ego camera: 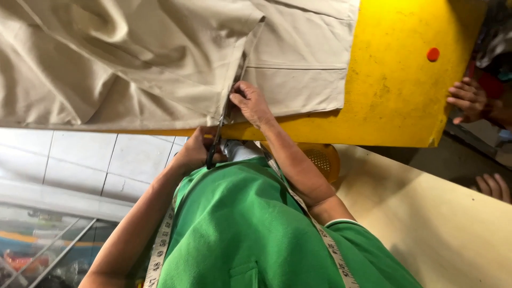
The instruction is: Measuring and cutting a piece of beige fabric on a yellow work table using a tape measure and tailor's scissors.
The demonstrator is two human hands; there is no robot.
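Observation:
A large beige cloth (133,58) lies over a yellow table (394,90). My left hand (194,149) is closed on the dark handles of scissors (217,136). Their blades point away from me into a slit in the cloth's near edge. My right hand (250,104) presses flat on the cloth just right of the blades, fingers touching the cut edge. A measuring tape (160,245) hangs around my neck over my green shirt.
A small red-orange disc (433,54) lies on the bare yellow table top at the right. Another person's hand (469,98) rests at the table's right edge, with more fingers (493,186) lower down. An orange mesh basket (322,157) and a pale board (437,224) sit below the table. White floor tiles (80,160) show at the left.

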